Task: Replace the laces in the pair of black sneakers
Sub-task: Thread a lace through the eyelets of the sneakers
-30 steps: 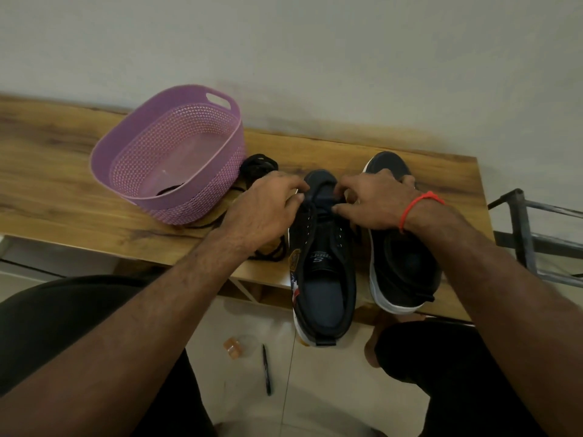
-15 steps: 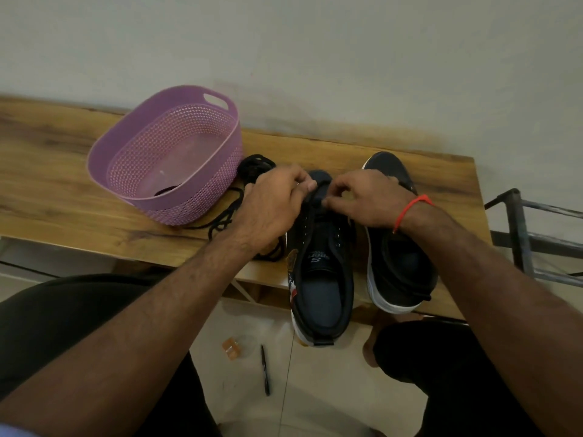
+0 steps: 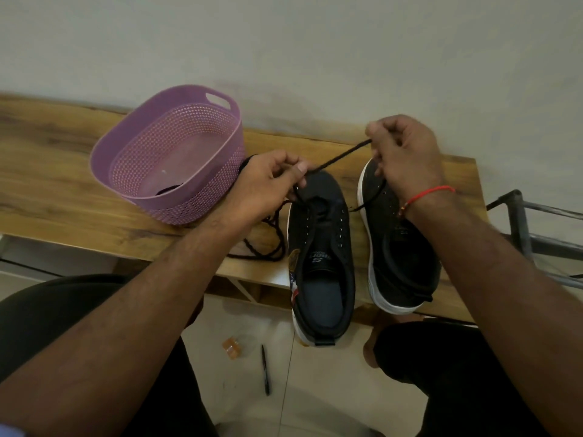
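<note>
Two black sneakers stand side by side on the wooden table [image 3: 63, 197], heels toward me: the left sneaker [image 3: 318, 247] and the right sneaker [image 3: 397, 247]. A black lace [image 3: 340, 157] runs taut from the left sneaker's front eyelets up to the right. My left hand [image 3: 268, 181] pinches the lace near the toe of the left sneaker. My right hand [image 3: 403, 152], with a red thread at the wrist, grips the lace's far end above the right sneaker's toe. More black lace [image 3: 268, 244] lies in loose coils left of the left sneaker.
A purple perforated basket [image 3: 170, 159] sits tilted at the left on the table, with a dark lace end inside. A metal rack [image 3: 536, 234] stands at the right. On the tiled floor below lie a black pen [image 3: 265, 370] and a small orange object [image 3: 232, 348].
My right hand has lifted away from the left sneaker's toe, up and to the right, drawing the lace out taut. My left hand stays at the toe, pinching the lace.
</note>
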A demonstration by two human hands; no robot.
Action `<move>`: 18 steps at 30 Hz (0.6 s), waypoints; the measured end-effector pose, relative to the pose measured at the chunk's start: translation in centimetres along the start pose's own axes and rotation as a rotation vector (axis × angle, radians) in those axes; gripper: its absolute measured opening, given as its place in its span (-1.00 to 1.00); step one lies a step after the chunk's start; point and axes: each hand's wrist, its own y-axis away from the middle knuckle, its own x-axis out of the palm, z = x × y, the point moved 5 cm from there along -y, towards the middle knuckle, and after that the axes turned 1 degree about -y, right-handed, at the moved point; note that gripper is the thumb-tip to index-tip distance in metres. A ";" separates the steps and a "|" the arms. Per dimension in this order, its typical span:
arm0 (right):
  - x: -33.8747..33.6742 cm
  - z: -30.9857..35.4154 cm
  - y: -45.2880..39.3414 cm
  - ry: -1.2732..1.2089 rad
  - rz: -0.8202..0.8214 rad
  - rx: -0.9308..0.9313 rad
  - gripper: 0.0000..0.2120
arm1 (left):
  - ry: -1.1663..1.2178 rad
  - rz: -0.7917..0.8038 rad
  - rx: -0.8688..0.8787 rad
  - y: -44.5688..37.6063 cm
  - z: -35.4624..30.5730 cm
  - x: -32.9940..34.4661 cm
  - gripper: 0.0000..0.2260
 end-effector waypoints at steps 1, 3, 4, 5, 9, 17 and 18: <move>-0.6 0.0 -0.2 -0.051 -0.060 0.003 -0.85 | -0.010 0.014 0.005 0.0 -0.1 -0.2 -0.86; -1.1 0.0 -0.4 -0.164 -0.115 0.024 -0.87 | -0.035 0.029 0.009 0.1 -0.1 -0.4 -0.86; -1.1 0.1 -0.4 -0.218 -0.098 0.032 -0.89 | -0.058 0.032 0.003 0.1 0.0 -0.4 -0.85; -0.8 0.2 -0.4 -0.265 -0.049 0.040 -0.91 | -0.071 0.025 -0.004 0.1 0.0 -0.5 -0.84; 0.8 1.1 0.5 -0.445 0.204 0.087 -0.83 | 0.159 -0.128 -0.077 -0.2 0.5 -1.4 -0.70; 3.6 1.9 2.3 -0.884 0.324 0.305 -0.77 | -0.087 0.304 0.062 1.5 -0.3 2.8 -0.66; 3.7 2.1 2.4 -0.936 0.326 0.324 -0.77 | -0.093 0.388 0.073 2.0 -0.3 3.6 -0.70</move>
